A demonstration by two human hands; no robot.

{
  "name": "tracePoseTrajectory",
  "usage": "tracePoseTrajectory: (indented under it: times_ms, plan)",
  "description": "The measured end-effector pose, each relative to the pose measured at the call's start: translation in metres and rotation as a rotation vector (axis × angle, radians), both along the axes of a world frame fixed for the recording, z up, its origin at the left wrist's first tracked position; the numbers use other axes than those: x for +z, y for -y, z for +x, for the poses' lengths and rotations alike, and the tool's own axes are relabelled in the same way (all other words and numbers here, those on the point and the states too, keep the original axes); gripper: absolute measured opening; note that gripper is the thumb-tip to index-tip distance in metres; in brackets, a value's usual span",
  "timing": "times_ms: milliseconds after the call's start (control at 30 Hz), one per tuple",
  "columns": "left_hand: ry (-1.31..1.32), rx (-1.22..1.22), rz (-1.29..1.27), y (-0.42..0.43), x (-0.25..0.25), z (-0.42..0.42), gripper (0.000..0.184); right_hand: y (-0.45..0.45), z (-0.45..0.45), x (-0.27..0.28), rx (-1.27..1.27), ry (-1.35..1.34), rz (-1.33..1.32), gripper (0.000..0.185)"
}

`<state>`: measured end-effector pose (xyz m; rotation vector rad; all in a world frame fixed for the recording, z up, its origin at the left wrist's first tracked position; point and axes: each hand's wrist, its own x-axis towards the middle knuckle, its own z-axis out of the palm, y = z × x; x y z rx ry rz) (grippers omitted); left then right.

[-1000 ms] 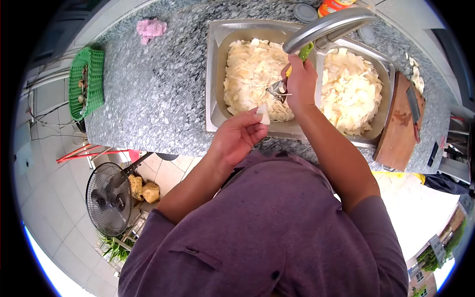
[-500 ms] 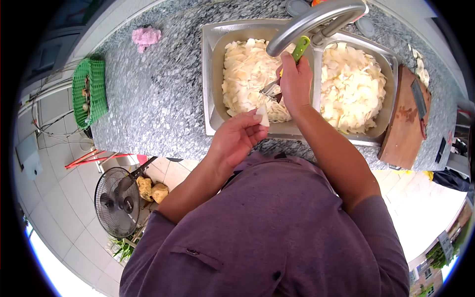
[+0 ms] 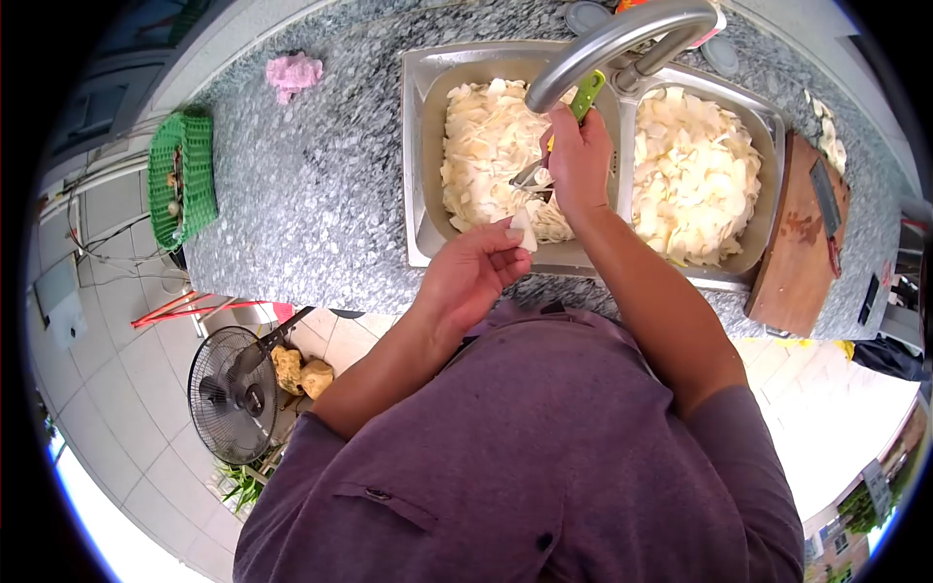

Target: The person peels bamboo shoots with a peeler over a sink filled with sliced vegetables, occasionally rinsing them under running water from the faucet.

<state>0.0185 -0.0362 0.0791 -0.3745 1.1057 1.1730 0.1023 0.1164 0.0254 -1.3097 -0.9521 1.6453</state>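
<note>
My left hand [image 3: 473,267] pinches a small white piece [image 3: 524,231] between thumb and fingers at the front edge of the left sink basin. Just beyond it, my right hand [image 3: 581,160] is wrapped round a tool with a green and yellow handle [image 3: 587,95]. The tool's metal end [image 3: 530,175] points left, over the pale slices [image 3: 486,146] that fill the left basin. More pale slices [image 3: 692,175] fill the right basin. Part of the tool is hidden by my right hand.
The curved faucet [image 3: 622,34] arches over the left basin. On the right lies a wooden board [image 3: 792,233] with a knife [image 3: 826,199]. A pink cloth [image 3: 293,73] rests on the granite counter [image 3: 311,175], a green basket [image 3: 197,180] at its left end. A fan [image 3: 233,394] stands below.
The view has shifted a little. My right hand and the tool have moved slightly left and nearer to me over the slices. My left hand still holds the white piece.
</note>
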Motion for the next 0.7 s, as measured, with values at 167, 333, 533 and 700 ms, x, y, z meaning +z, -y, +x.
tracePoseTrajectory:
  times_ms: [167, 333, 533, 700]
  plan:
    - [-0.041, 0.025, 0.012, 0.001, -0.002, -0.002, 0.024, 0.008, 0.021, 0.019, 0.072, -0.074, -0.183, 0.024]
    - [0.046, 0.041, 0.042, 0.005, -0.01, -0.004, 0.024, 0.029, 0.024, 0.028, 0.183, -0.121, -0.103, 0.023]
    - [0.021, -0.049, 0.023, 0.004, 0.001, -0.002, 0.024, 0.005, 0.002, -0.01, 0.028, -0.021, 0.034, 0.027]
    - [-0.036, 0.017, 0.005, 0.005, -0.006, -0.004, 0.02, 0.003, 0.015, 0.001, 0.045, -0.008, -0.123, 0.023]
